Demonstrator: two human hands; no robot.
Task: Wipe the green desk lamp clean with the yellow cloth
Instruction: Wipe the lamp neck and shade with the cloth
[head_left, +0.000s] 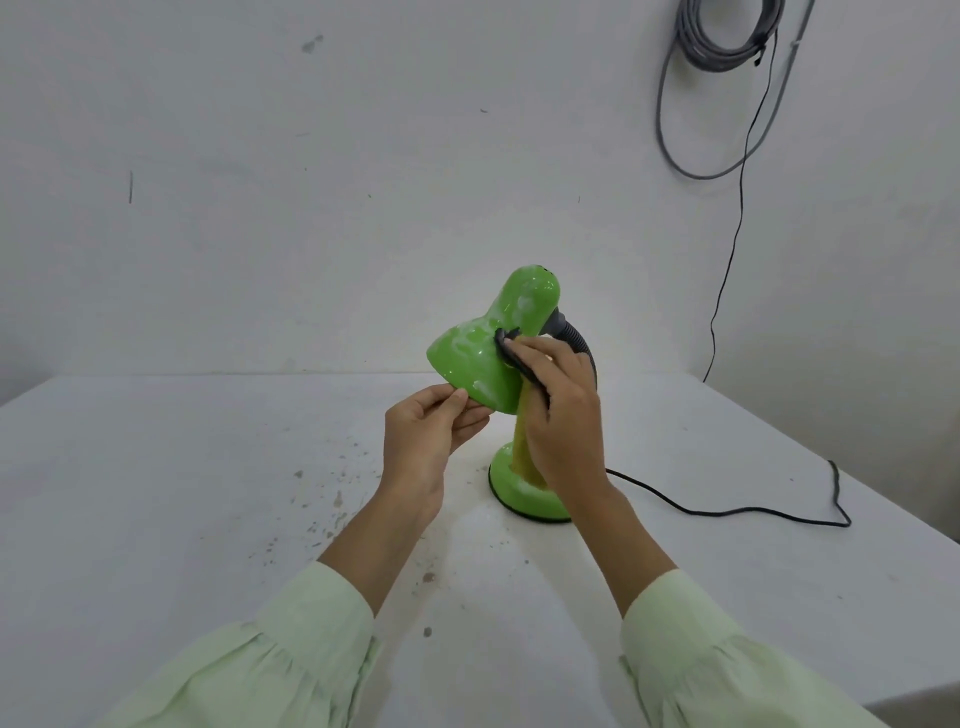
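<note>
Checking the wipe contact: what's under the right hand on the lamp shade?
Under the right hand, the yellow cloth is pressed to the green shade, a dark edge showing and the rest hanging toward the base. The contact patch is covered.

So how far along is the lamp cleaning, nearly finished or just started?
Partway, it seems. The left hand steadies the rim of the green lamp shade while the right hand presses the cloth, yellow with a dark edge, against the shade's side. Whitish smears show on the shade, and pale patches on the round base, so both look unfinished. No part looks clearly done.
</note>
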